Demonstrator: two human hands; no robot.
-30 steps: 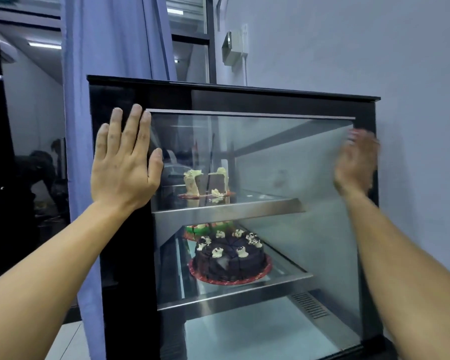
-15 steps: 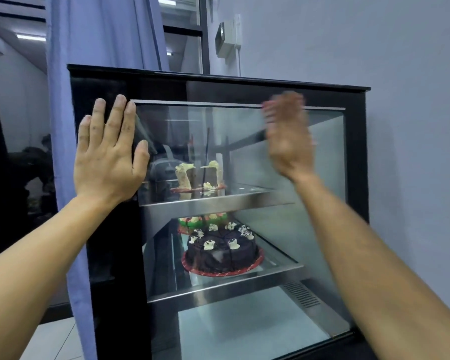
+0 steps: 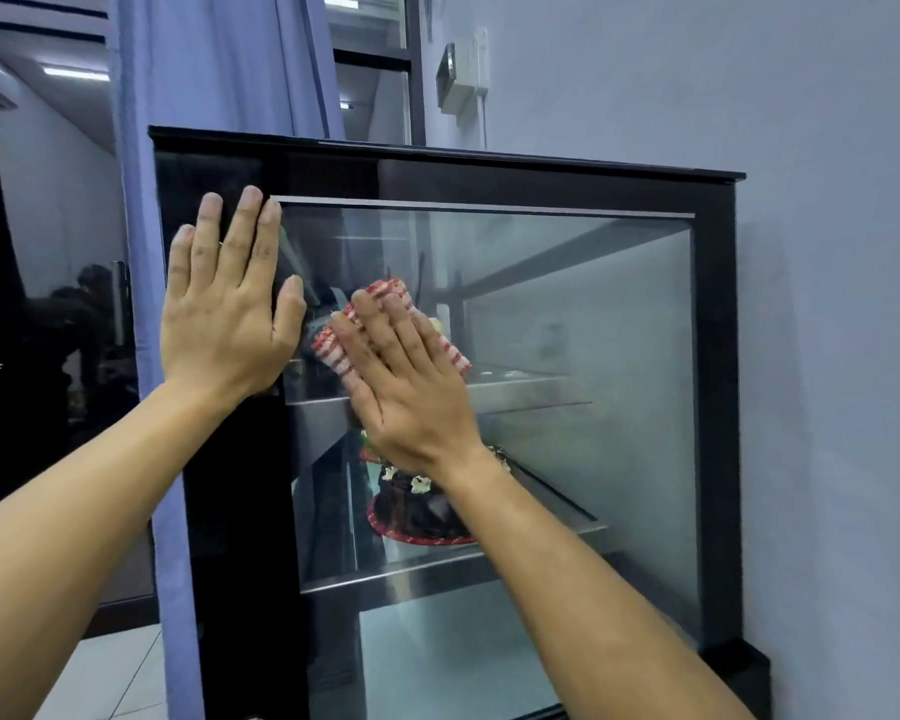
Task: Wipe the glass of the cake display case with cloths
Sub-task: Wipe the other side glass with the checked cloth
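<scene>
Nearest, on the black frame at the case's left: left hand (image 3: 227, 309) flat, fingers straight, bracing, holding nothing. Just right of it, right hand (image 3: 404, 379) spread flat, pressing a red-and-white cloth (image 3: 385, 324) onto the glass (image 3: 583, 314). Most unwiped glass off to the right and below, so probably right hand's job. Behind the pane: chocolate cake (image 3: 417, 504).

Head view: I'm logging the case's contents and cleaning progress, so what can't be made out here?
- Upper-shelf cakes: hidden by the right hand and red-and-white cloth.
- Chocolate cake: partly covered by the right forearm.
- Display case bottom: cut off by the frame edge.
- Smudges: lost in reflections.
</scene>
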